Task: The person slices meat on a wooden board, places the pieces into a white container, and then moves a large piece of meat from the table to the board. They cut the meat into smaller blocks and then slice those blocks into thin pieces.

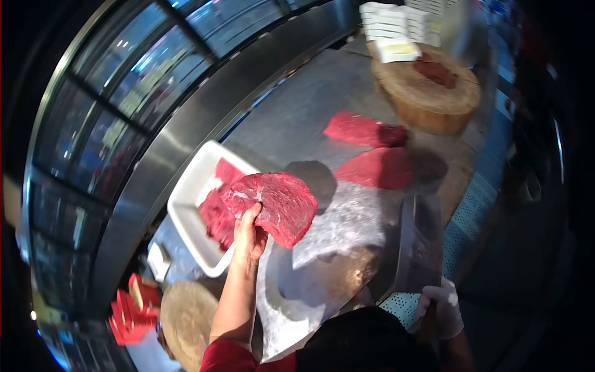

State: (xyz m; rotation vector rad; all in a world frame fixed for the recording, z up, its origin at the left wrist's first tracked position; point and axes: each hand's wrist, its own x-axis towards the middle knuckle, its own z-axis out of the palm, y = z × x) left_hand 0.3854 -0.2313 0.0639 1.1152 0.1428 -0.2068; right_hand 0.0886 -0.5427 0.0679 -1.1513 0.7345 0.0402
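Closest to the body, the right grip (441,307), in a white glove, is clamped on the handle of a broad cleaver (420,242). The blade points away from the body beside the counter (297,93); whether it touches the surface I cannot tell. At the lower left stands a round wooden block (189,316), with red boxes (133,310) just beyond its left side.

A little farther out, the bare left grip (250,235) is clamped on a slab of red meat (282,204), thumb pressed on its upper face. The slab is held up above the counter, overlapping the right side of a white tub (189,195) in this view. Inside the tub lie more meat pieces (217,217).

Past the slab, two flat cuts (365,129) rest on the counter close together, partly shaded. Beyond them, a thick chopping block (421,102) carries dark red meat (434,69) beside white containers (396,31). Along the left, a steel ledge (133,186) runs below framed glass panes (142,80).
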